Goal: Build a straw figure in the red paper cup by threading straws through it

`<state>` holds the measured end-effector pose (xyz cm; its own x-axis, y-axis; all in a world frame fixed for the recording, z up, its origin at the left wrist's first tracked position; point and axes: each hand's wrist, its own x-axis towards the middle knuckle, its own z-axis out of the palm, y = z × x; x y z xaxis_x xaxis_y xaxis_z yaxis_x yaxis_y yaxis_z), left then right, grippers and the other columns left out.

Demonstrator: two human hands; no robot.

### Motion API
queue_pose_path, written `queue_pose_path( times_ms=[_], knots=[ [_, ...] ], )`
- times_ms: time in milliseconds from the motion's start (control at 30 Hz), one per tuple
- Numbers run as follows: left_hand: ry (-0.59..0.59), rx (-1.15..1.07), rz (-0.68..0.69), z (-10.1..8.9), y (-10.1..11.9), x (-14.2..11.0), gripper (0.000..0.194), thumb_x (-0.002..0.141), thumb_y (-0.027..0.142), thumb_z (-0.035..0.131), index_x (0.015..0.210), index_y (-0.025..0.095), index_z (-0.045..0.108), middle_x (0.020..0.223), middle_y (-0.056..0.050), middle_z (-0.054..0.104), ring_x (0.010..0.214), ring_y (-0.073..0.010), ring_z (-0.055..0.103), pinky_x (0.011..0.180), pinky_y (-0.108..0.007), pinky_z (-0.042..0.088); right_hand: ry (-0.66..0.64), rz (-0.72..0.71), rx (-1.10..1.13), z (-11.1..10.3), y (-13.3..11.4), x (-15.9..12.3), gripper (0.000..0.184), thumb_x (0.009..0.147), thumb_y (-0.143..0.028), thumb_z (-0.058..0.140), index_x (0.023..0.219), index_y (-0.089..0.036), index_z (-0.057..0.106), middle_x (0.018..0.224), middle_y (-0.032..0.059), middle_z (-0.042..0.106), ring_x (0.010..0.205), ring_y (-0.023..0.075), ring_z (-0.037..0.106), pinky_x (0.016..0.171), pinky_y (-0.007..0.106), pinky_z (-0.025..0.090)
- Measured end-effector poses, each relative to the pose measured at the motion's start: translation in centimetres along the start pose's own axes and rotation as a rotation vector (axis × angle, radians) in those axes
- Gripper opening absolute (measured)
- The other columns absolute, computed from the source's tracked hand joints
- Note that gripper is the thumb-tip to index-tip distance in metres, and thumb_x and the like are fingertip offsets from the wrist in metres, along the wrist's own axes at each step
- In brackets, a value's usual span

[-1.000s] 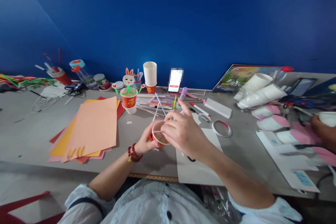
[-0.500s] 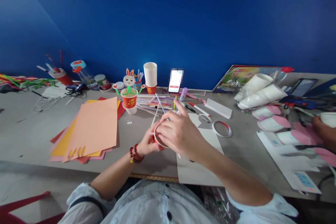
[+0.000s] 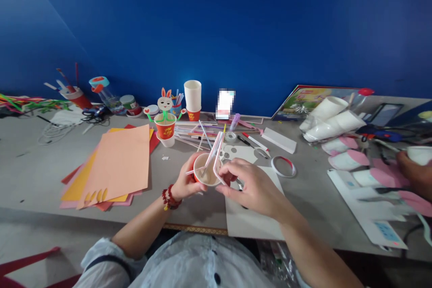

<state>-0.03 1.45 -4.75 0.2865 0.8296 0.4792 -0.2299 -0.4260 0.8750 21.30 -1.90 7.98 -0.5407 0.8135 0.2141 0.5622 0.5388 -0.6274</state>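
My left hand is wrapped round a red-and-white paper cup, its open mouth tilted up towards me. Two pale striped drinking straws rise from the cup; their bent lower ends poke out through its sides, one to the left and one to the right. At the cup's right side, the thumb and fingers of my right hand close on the end of the right straw. A finished-looking rabbit cup with a paper face and green straw arms stands behind, left of my hands.
Coloured paper sheets lie at left. Straws and pens are strewn along the back, near stacked cups and a lit phone. A tape roll and a power strip lie at right, near another person's hand.
My right hand has come out of the cup's mouth and moved down to its right side, onto the straw end. The inside of the cup and its upright straws now show.
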Motion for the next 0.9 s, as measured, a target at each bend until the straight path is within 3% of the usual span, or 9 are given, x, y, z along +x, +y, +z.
queue_pose_path(
  times_ms=[200,333,467,600,700,800,900],
  knots=[
    [-0.152,0.009,-0.005,-0.5,0.5,0.1,0.084,0.067,0.062,0.079,0.135,0.021,0.052,0.122,-0.013,0.062,0.108,-0.0317,0.061,0.097,-0.045,0.048,-0.026,-0.032,0.053,-0.1,0.4,0.0,0.009,0.093,-0.025,0.063,0.097,-0.026,0.071,0.079,-0.0017,0.067,0.069,0.0118,0.062,0.062,0.022,0.046],
    [-0.29,0.006,-0.017,-0.8,1.5,0.7,0.083,0.068,0.054,0.083,0.138,0.024,0.05,0.128,-0.013,0.06,0.114,-0.0334,0.059,0.1,-0.045,0.047,-0.002,-0.128,-0.107,-0.3,0.6,0.5,0.015,0.093,-0.019,0.06,0.089,-0.022,0.074,0.068,-0.0006,0.065,0.07,0.0149,0.057,0.062,0.025,0.041],
    [-0.382,0.0,-0.034,-0.4,2.4,1.2,0.078,0.072,0.047,0.081,0.139,0.023,0.051,0.129,-0.014,0.059,0.117,-0.034,0.059,0.1,-0.046,0.046,-0.005,-0.181,-0.246,-0.3,0.7,1.0,0.015,0.091,-0.016,0.061,0.09,-0.022,0.074,0.071,0.0004,0.066,0.072,0.0161,0.056,0.069,0.028,0.039],
    [-0.374,-0.072,-0.052,-0.1,2.5,1.2,0.08,0.076,0.048,0.077,0.145,0.023,0.045,0.141,-0.016,0.053,0.126,-0.0363,0.054,0.105,-0.048,0.044,-0.064,-0.089,-0.259,-0.5,0.2,1.0,0.016,0.088,-0.012,0.059,0.096,-0.022,0.069,0.074,-0.0021,0.067,0.069,0.0139,0.058,0.069,0.027,0.038],
    [-0.351,-0.08,-0.079,-0.2,2.3,1.1,0.083,0.077,0.047,0.077,0.148,0.023,0.041,0.144,-0.016,0.05,0.127,-0.036,0.052,0.107,-0.047,0.042,-0.053,-0.029,-0.3,-0.5,-0.1,1.0,0.009,0.085,-0.013,0.062,0.085,-0.021,0.066,0.064,-0.0041,0.06,0.061,0.0129,0.053,0.061,0.025,0.032],
    [-0.331,-0.097,-0.074,-0.2,2.2,1.0,0.086,0.074,0.047,0.08,0.147,0.024,0.041,0.143,-0.015,0.05,0.126,-0.0348,0.052,0.107,-0.046,0.041,-0.025,-0.06,-0.265,-0.2,0.1,1.2,0.012,0.081,-0.011,0.064,0.073,-0.02,0.065,0.058,-0.0055,0.054,0.057,0.011,0.047,0.06,0.024,0.03],
    [-0.34,-0.137,-0.076,-0.1,2.2,1.1,0.086,0.073,0.046,0.081,0.146,0.025,0.042,0.14,-0.014,0.052,0.125,-0.0341,0.053,0.105,-0.044,0.043,-0.045,-0.04,-0.163,0.0,0.6,1.8,0.013,0.08,-0.012,0.065,0.071,-0.02,0.066,0.059,-0.0049,0.056,0.058,0.0101,0.048,0.06,0.023,0.03]
  ],
)
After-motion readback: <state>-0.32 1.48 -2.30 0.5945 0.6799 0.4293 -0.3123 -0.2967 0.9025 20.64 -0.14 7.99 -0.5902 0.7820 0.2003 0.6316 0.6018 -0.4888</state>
